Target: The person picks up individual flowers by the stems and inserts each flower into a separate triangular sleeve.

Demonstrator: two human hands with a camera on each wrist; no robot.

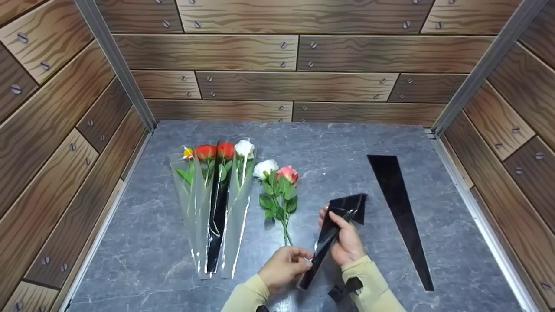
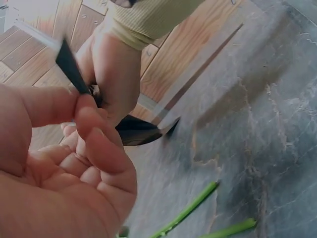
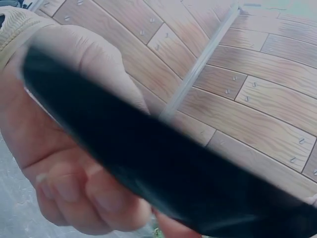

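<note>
A glossy black flower sleeve (image 1: 326,236) slants between my two hands, its wide pointed end up and to the right. My right hand (image 1: 349,242) grips it from the right near the wide end, thumb across the front, other fingers behind. Lower down, my left hand (image 1: 288,264) pinches the sleeve's edge between thumb and finger. The left wrist view shows that pinch on the black film (image 2: 72,67). In the right wrist view the dark sleeve (image 3: 148,148) hides part of the right palm. Just beyond the left hand lie a white rose (image 1: 265,169) and a pink rose (image 1: 288,174), unwrapped.
Left of the loose roses lie several wrapped flowers in a row, including a white rose (image 1: 244,148) and a red rose (image 1: 205,151). A second black sleeve (image 1: 401,216) lies flat at the right. Wood-patterned walls (image 1: 295,52) border the grey marbled table (image 1: 143,242).
</note>
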